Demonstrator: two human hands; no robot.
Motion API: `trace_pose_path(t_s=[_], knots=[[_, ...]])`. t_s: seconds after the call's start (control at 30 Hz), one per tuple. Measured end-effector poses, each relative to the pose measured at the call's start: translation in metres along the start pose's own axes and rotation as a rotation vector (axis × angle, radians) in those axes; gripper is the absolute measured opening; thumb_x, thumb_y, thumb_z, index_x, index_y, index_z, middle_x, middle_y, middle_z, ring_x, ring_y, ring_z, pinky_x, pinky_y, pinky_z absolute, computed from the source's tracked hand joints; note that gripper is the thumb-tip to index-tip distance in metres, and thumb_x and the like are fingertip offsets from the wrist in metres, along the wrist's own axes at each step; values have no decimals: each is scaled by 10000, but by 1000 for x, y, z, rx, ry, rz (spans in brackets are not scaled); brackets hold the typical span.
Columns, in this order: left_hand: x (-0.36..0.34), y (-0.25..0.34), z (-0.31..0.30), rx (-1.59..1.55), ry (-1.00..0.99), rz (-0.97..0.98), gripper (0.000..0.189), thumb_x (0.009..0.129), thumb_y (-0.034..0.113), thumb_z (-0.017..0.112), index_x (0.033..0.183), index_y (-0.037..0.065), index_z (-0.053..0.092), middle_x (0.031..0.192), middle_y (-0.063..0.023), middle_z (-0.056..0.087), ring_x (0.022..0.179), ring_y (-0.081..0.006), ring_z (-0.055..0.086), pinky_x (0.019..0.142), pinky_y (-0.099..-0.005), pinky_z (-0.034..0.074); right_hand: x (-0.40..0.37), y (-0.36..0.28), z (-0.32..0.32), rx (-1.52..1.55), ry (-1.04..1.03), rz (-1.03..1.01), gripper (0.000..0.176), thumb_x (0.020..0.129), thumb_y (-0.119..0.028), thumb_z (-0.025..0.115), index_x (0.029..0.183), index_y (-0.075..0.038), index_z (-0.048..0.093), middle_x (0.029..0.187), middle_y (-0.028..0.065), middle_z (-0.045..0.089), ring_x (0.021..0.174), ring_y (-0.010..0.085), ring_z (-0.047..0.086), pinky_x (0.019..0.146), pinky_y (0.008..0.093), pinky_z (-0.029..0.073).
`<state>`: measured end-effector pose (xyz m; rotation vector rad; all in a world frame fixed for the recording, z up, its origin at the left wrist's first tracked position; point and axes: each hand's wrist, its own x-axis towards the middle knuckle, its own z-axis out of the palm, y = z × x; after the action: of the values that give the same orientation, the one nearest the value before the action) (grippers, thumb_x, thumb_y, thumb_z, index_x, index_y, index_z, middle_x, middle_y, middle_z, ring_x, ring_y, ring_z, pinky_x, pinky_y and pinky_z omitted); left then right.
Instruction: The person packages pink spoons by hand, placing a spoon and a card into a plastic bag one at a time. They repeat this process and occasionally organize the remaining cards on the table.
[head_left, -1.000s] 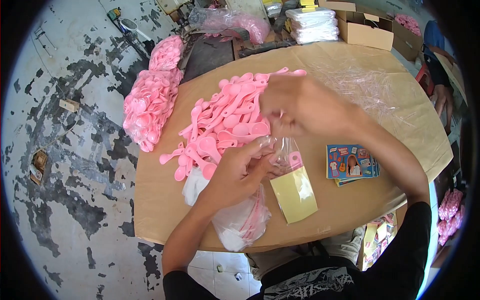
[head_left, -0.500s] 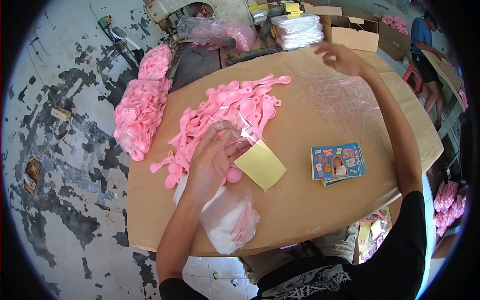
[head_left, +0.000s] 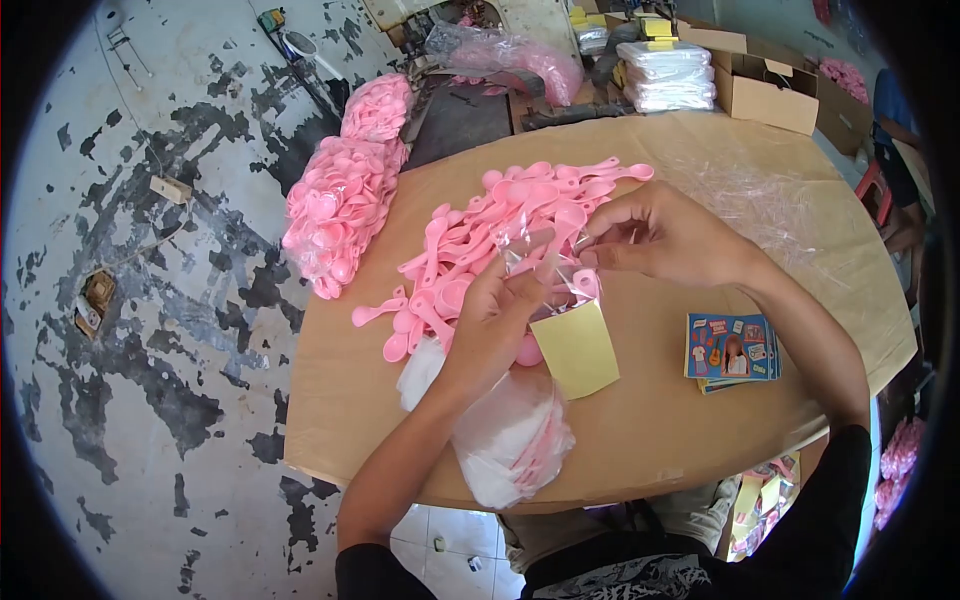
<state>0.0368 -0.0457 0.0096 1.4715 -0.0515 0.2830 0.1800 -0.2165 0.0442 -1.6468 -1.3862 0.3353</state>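
Observation:
A clear plastic bag with a yellow card (head_left: 577, 350) and a pink spoon in it hangs from my left hand (head_left: 497, 312), whose fingers pinch its upper part. My right hand (head_left: 665, 235) is closed at the bag's top right edge, fingertips pressed together; a thin tie between them is too small to make out. Behind both hands lies a heap of pink spoons (head_left: 435, 238). Below my left hand sits a white plastic bag (head_left: 515, 440) with pink print. To the right is a stack of blue picture cards (head_left: 731, 348).
Clear thin strips (head_left: 775, 205) lie scattered at the table's right. Bagged pink spoons (head_left: 340, 210) stand at the left edge. Packs of clear bags (head_left: 668, 78) and an open carton (head_left: 770, 95) are at the back. Another person (head_left: 895, 130) is at the far right.
My right hand has come from the back right, over the clear strips, to the bag's top, and its fingers have closed. My left hand still holds the bag. The whole view has shifted.

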Motion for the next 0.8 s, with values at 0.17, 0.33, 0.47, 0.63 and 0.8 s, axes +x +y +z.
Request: trace_pose_path(t_s=[0.17,0.33,0.47,0.63,0.8], knots=[[7,-13,-12,-5,-8,-57,345,1006,232,501,1258,4,563,1056,-79,663,907,-100,634,785,-240,518,-1,-12,7,-20,-92,111,161,870,-150,706,985,-41,673,805,-28,633,723,45,565,617,224,450],[7,-6,-10,-120,52,-93,383,1007,274,498,1281,13,553,1049,-70,670,897,-97,641,773,-232,527,1,0,14,136,-74,147,195,877,-163,697,1020,-31,687,800,52,674,688,80,600,648,250,493],[8,-7,-16,-56,18,-82,376,1001,280,508,1256,12,578,994,-54,680,840,-86,654,726,-234,547,3,1,15,238,34,153,206,853,-132,721,1016,-14,675,797,33,669,687,70,599,638,235,496],[6,-3,-12,94,3,-75,384,1014,274,470,1270,2,560,1019,-79,683,854,-125,674,720,-247,548,0,0,8,81,-97,112,223,866,-110,703,1059,-3,670,816,38,671,699,80,609,641,240,509],[6,-5,-9,85,-8,-52,413,1023,299,438,1308,14,527,1090,-99,674,863,-137,685,714,-253,550,-3,-10,16,185,-80,199,195,893,-92,660,1066,-6,680,855,41,672,709,81,609,640,240,504]])
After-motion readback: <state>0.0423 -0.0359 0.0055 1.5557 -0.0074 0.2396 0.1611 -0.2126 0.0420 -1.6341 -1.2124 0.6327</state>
